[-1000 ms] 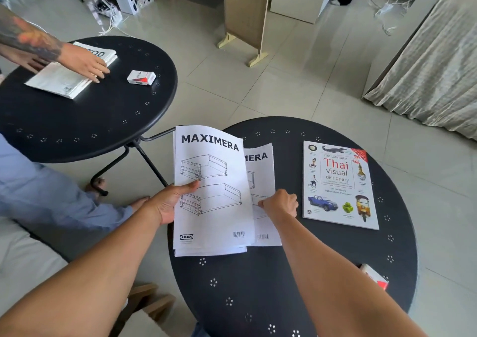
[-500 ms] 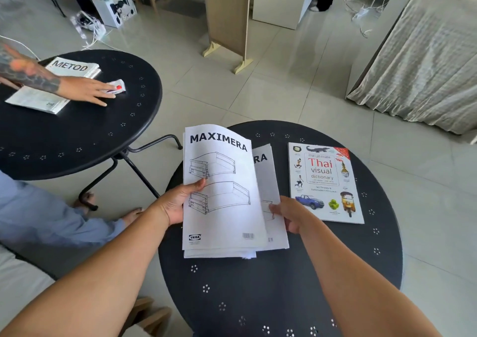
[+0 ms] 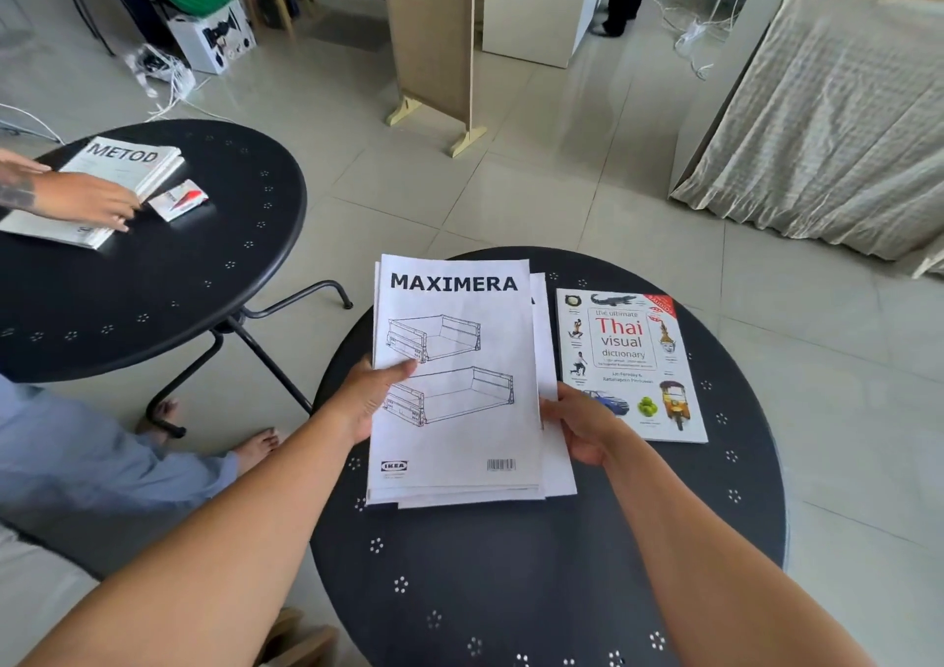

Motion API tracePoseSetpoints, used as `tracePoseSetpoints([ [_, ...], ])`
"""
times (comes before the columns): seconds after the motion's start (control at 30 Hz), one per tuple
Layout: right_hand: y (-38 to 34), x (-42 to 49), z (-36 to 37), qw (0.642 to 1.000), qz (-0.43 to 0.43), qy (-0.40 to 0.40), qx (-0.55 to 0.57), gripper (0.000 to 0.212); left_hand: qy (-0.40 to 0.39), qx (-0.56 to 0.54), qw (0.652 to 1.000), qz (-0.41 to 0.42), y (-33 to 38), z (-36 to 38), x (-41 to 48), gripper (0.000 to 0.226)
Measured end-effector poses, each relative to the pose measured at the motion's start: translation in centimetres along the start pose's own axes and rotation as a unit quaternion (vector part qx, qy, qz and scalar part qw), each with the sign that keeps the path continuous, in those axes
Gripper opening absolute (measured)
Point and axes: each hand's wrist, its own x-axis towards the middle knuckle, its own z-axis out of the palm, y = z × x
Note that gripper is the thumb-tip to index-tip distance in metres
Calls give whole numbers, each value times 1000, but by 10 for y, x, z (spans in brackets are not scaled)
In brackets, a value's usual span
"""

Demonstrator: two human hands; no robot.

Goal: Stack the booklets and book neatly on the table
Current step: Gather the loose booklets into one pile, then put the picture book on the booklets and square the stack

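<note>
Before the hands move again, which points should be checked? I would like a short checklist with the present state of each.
1. Left hand grips the white MAXIMERA paper booklet at its left edge: ok.
2. Right hand holds the second white booklet underneath: ok.
3. Booklet edges aligned: not ok, the lower one sticks out to the right.
4. Thai visual dictionary book added to the stack: not ok, it lies apart.
5. Round black metal table has free room: ok.
6. Number of booklets in the pile: cannot tell.

Tiled indoor room, round black tables (image 3: pixel 740 538), cloth-draped furniture (image 3: pixel 827 119), loose cables (image 3: pixel 168 78)
</note>
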Motion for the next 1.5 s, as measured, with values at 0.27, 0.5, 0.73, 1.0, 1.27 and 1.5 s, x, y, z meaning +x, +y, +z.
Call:
tracePoseSetpoints([
  [0.27, -33, -2, 18, 999, -12, 53, 0, 43, -54, -7, 998, -9, 4, 17, -2, 42],
  [0.5, -53, -6, 26, 984, -130, 61, -102, 24, -35, 17, 998, 58, 20, 28, 2, 30],
  [0.73, -56, 3, 30, 968, -194, 147, -64, 27, -15, 40, 985, 166, 42, 38, -1, 36],
  [1.0, -59, 3, 32, 964, -192, 145, -117, 31, -59, 75, 981, 172, 51, 44, -1, 35],
  [1.27, -66, 6, 32, 965, -163, 165, -123, 32, -53, 97, 985, 134, 42, 46, 7, 34],
  [1.5, -75, 6, 31, 959, -165, 175, -150, 21, -41, 127, 983, 125, 43, 43, 9, 15],
])
